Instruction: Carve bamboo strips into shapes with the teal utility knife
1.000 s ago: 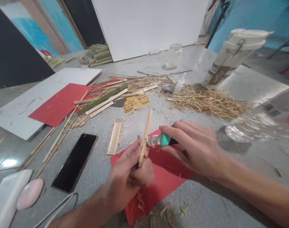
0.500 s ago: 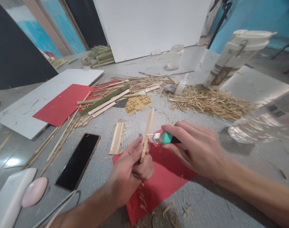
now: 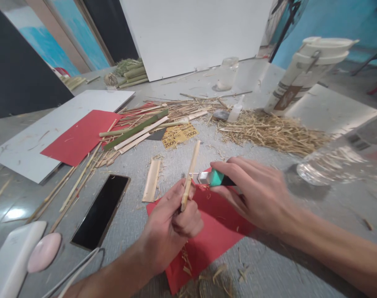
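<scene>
The left hand [image 3: 172, 225] is closed around a thin bamboo strip [image 3: 190, 176], holding it nearly upright. The right hand [image 3: 253, 194] pinches a teal-handled knife [image 3: 211, 178], its blade touching the strip just above the left fingers. Red paper [image 3: 213, 231] lies on the bench beneath both hands.

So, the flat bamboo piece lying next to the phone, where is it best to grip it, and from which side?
Grip the flat bamboo piece across its two long edges near the middle, coming from above. It lies flat on the table, long and narrow, so only the thin edges offer a hold. Its left side toward the phone and its right side toward the left hand are both free.
</scene>
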The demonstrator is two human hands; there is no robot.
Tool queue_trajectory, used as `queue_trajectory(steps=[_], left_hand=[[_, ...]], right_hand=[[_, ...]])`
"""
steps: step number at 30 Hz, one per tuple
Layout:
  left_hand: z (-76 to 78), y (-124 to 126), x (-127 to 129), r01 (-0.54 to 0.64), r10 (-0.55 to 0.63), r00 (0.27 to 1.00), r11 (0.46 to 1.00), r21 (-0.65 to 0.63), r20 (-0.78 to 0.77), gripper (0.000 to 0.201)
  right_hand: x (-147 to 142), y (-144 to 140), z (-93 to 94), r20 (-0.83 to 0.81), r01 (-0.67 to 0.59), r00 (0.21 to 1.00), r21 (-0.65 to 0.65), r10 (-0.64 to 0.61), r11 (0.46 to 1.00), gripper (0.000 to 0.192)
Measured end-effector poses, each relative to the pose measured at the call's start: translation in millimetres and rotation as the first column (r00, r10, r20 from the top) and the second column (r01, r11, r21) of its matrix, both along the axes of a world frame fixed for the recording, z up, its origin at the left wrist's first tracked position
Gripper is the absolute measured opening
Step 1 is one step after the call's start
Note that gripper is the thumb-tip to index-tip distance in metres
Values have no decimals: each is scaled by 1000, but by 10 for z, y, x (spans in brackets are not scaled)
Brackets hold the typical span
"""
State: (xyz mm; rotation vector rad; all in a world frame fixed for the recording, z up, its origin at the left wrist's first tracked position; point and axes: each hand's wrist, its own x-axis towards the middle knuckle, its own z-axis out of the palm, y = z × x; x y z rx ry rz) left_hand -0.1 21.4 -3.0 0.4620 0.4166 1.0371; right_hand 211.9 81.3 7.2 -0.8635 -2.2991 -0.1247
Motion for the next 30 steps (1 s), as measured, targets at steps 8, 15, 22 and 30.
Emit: queue_trajectory(steps=[8, 15, 22, 30], left_hand=[[-61, -2, 22, -137, 160, 972, 981, 134, -174, 29], [-62, 17, -21, 18, -16, 1000, 996, 89, -21, 28], [-63, -35, -31, 43, -42, 999, 995, 92, -14, 33], [-44, -57, -21, 51, -48, 998, 994, 96, -32, 28]], right_hand=[[-12, -6, 2, 6, 38, 999, -10, -38, 999, 30], [15, -5, -17, -23, 23, 999, -75, -25, 997, 29], [42, 15, -73, -107, -125, 989, -191, 106, 974, 28], [55, 26, -61, -123, -177, 980, -201, 155, 963, 29]])
